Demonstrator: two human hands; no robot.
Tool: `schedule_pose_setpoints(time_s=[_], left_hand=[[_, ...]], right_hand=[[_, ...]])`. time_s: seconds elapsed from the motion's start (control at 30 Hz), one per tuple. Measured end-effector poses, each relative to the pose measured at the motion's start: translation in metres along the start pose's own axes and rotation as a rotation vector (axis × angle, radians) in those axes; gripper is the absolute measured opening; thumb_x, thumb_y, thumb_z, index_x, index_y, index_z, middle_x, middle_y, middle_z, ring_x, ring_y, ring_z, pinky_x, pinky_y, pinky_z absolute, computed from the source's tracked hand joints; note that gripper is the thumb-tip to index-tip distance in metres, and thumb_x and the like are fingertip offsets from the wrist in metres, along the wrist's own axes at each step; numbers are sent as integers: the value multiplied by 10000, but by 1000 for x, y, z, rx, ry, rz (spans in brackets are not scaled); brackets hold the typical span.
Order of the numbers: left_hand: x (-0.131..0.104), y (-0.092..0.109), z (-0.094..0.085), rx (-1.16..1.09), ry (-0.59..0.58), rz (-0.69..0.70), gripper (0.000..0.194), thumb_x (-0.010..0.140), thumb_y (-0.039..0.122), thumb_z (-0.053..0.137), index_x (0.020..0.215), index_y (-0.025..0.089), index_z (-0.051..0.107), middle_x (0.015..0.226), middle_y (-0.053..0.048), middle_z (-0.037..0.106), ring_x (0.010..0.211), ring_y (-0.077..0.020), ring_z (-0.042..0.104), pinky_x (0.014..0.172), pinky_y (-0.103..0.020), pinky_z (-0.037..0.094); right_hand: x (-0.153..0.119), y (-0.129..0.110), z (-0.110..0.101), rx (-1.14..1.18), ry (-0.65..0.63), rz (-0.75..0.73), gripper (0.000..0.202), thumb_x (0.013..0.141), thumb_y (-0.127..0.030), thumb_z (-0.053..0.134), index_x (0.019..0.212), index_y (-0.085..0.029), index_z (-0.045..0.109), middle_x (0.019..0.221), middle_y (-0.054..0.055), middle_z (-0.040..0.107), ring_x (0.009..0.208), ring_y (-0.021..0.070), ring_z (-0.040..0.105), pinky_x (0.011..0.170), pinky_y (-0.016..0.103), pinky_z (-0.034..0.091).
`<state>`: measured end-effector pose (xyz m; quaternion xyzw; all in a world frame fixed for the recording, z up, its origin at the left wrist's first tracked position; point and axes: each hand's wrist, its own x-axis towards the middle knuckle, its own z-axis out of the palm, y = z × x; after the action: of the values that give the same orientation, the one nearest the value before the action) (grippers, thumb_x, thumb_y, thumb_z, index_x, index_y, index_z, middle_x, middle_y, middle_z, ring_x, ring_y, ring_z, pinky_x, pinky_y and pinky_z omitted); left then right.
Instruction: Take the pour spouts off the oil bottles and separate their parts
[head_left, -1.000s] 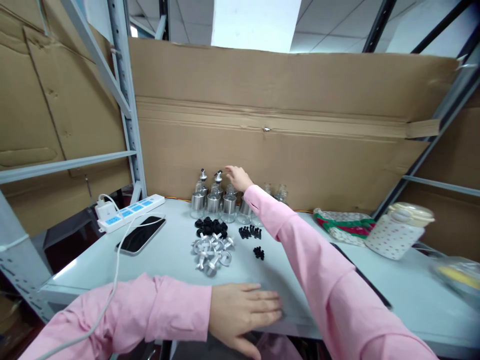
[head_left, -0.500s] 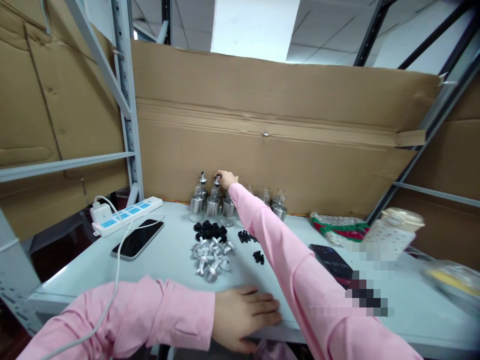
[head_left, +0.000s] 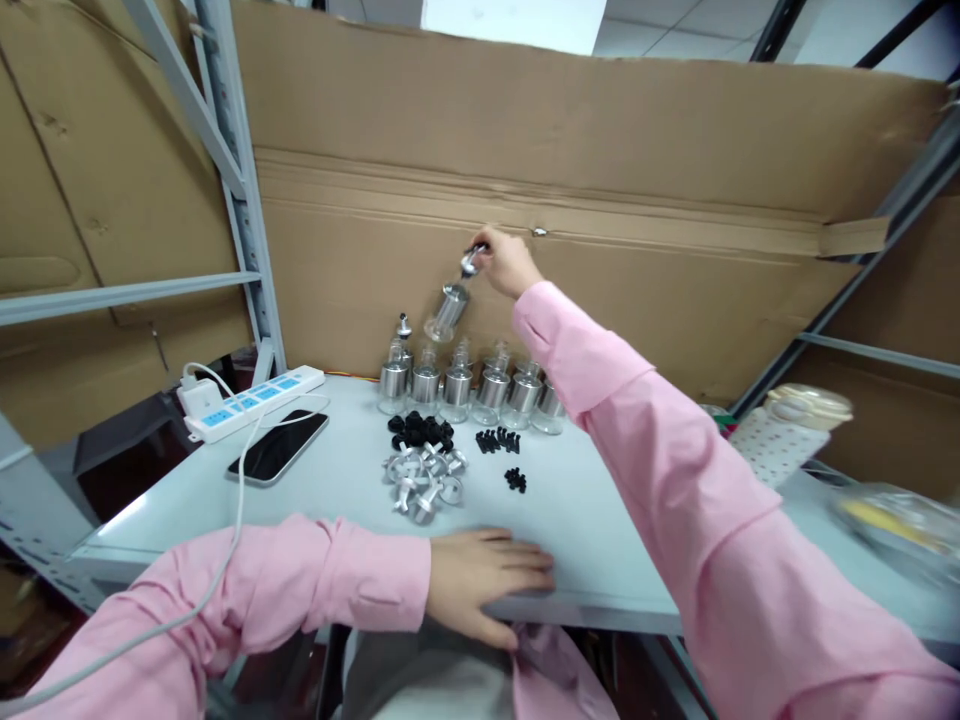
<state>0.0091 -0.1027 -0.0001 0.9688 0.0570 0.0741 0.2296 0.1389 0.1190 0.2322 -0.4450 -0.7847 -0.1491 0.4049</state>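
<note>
At upper centre, the right hand (head_left: 508, 262) clamps its fingers on a tilted bottle's top (head_left: 471, 262), above the other bottles (head_left: 457, 385); the left hand (head_left: 487, 580) lies flat at the table's near edge (head_left: 592, 608), fingers slightly apart.

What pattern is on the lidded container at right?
The container is white with small reddish dots, in the head view.

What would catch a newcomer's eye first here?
Probably the right hand, raised against the cardboard with a tilted glass-and-metal bottle hanging from its grip. Below it, a row of similar bottles stands at the back of the table. In front of them lie piles of silvery spouts and small black parts.
</note>
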Motion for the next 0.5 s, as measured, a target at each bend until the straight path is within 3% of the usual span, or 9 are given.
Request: schedule_pose_setpoints(time_s=[0.1,0.2,0.3,0.37,0.5], left_hand=[[2,-4,-3,-333,118,-115,631,731,367,624,1286,151,413,1340,-153,454,1247,-270,422,1065,-436,290],[4,-13,-1,-731,226,-155,718,663,336,710,1285,167,392,1295,-177,479,1203,-251,468,1041,-419,319],[6,-22,-1,-1005,304,-193,1000,478,275,837,1330,243,315,1349,-182,391,1235,-265,428,1036,-444,294],[6,-26,-3,-1127,362,-248,1099,401,228,866,1336,313,295,1389,-156,333,1286,-268,357,1040,-458,265],[4,-26,-9,-1259,359,-298,896,371,216,875,1190,249,513,1320,-126,444,1257,-285,378,1032,-462,259]], right_hand=[[-23,-5,-37,164,107,-8,271,925,-296,332,1027,-140,528,953,37,612,937,163,579,847,364,428],[-65,-26,-75,383,246,47,103,863,-208,488,963,-188,479,991,49,618,898,137,587,813,317,458],[-115,-56,-107,634,146,121,120,847,-143,490,925,-215,435,963,59,634,835,139,614,671,278,491],[-149,-73,-119,731,64,134,115,831,-155,515,903,-212,445,900,45,639,777,145,627,686,300,506],[-207,-94,-124,704,-126,170,111,821,-265,559,899,-203,510,876,36,650,791,174,628,705,314,506]])
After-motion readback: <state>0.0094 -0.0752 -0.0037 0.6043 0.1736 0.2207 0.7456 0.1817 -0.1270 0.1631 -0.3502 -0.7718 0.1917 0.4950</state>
